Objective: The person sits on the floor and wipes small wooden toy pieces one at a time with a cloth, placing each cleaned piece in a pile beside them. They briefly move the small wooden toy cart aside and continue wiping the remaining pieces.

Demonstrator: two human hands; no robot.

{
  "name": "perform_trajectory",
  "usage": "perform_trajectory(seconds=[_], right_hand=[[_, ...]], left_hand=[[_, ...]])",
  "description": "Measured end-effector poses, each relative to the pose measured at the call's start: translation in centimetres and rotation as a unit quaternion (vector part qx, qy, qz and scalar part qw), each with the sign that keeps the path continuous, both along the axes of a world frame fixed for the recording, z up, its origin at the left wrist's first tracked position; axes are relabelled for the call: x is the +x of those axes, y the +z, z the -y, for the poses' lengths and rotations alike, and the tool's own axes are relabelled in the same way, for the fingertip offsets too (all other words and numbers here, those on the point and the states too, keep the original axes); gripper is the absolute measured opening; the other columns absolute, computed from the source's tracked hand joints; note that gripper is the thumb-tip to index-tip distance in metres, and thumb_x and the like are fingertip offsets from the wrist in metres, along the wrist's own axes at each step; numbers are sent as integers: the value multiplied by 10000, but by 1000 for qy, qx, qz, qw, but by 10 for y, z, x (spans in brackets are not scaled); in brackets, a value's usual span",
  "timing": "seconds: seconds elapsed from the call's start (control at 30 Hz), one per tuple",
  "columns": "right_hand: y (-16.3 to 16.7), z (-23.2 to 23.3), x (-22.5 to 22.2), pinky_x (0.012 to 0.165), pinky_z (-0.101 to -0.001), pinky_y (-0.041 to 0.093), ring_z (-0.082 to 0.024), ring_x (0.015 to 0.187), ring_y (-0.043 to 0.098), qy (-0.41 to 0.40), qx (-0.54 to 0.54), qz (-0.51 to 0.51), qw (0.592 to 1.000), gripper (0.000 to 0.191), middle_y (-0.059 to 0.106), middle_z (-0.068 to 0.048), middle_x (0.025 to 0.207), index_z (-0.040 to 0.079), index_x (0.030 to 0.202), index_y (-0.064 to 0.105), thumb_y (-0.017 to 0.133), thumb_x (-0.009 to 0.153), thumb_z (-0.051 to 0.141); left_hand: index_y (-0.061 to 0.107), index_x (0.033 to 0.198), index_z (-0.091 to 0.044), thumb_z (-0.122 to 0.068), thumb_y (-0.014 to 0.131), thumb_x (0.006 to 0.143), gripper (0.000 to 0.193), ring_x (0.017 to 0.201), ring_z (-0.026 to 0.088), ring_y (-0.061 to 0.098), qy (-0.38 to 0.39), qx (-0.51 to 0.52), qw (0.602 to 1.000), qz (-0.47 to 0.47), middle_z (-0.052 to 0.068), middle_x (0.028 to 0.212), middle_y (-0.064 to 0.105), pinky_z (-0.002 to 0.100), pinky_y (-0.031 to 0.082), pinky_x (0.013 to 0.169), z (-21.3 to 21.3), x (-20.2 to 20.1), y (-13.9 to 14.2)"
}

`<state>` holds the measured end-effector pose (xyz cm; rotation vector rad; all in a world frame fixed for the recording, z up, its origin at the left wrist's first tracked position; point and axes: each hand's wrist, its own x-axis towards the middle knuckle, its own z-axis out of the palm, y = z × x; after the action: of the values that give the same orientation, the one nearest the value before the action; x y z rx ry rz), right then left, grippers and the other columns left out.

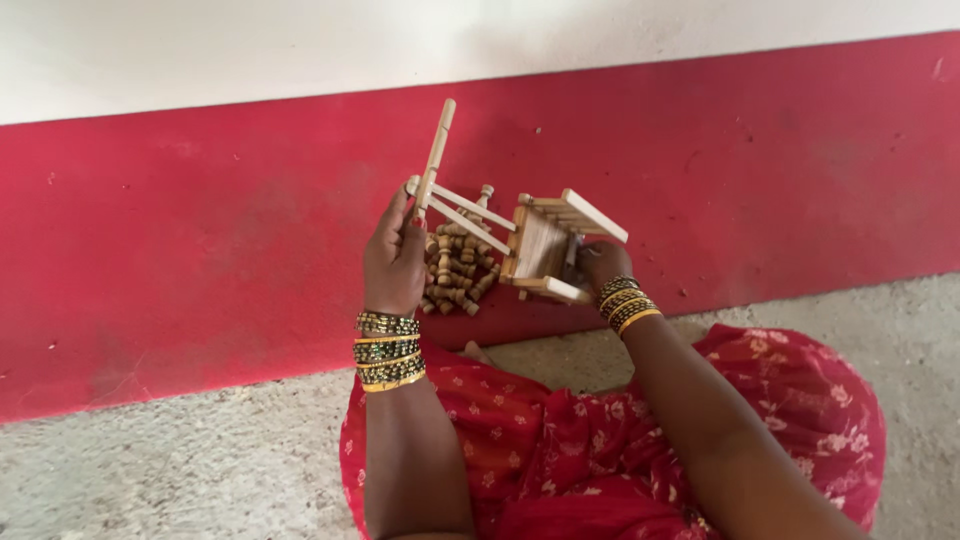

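Note:
My left hand (394, 262) grips a pale wooden frame piece (434, 160), a long stick with two thin rods running right from it. My right hand (598, 266) holds a small boxy wooden frame (548, 248) from underneath, mostly hidden behind it. The rods reach toward this box, and the two parts sit tilted in the air between my hands. Below them a pile of several small turned wooden pegs (458, 268) lies on the red floor band. One peg (485, 194) stands up near the rods.
A red painted band (200, 260) runs along the base of a white wall (300, 45). Grey rough concrete floor (180, 470) lies in front. My lap is covered by red flowered cloth (560, 440). Gold and dark bangles ring both wrists.

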<state>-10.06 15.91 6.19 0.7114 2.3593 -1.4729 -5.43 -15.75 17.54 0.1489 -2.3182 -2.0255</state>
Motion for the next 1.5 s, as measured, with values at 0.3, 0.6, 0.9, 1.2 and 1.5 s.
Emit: perform_trajectory(seconds=[0.3,0.6,0.9,1.2,1.5], right_hand=[[-6,28,-11,680,-337,627,-198,801,742,219,239,-181,928,187,764,-113,1012,86,1079,747,659,946,183],[4,14,3,772,-419,650,-268,819,756,263,63,-56,961,247,782,-119,944,76,986,784,776,871,295],[-23,-17,5,829,-420,592,-263,899,738,321,199,-45,925,200,775,-140,988,121,1012,794,753,909,287],[14,-51,50,741,-447,695,-264,852,794,71,-30,9,997,284,733,-158,1099,72,988,756,568,963,283],[-17,-18,81,746,-428,595,-263,873,670,340,257,-352,833,196,670,-109,966,96,943,724,735,914,289]], left_hand=[[422,1574,-78,-106,522,1062,522,612,-2,490,7,15,999,-46,38,1013,685,196,434,494,7,3,-12],[425,1574,-87,-100,515,1059,524,588,-7,498,7,-20,997,-69,3,1050,688,187,435,471,5,-3,-12],[450,1555,-104,-143,508,1062,498,559,-5,486,19,-31,998,-56,-3,994,681,193,430,444,11,-2,-7],[470,1542,-90,-143,531,1061,488,653,11,504,38,-45,996,-63,51,1147,721,200,438,530,16,-6,-26],[520,1533,-89,-277,566,1045,525,576,116,532,45,131,990,1,135,1144,655,268,469,490,25,-4,-16]])
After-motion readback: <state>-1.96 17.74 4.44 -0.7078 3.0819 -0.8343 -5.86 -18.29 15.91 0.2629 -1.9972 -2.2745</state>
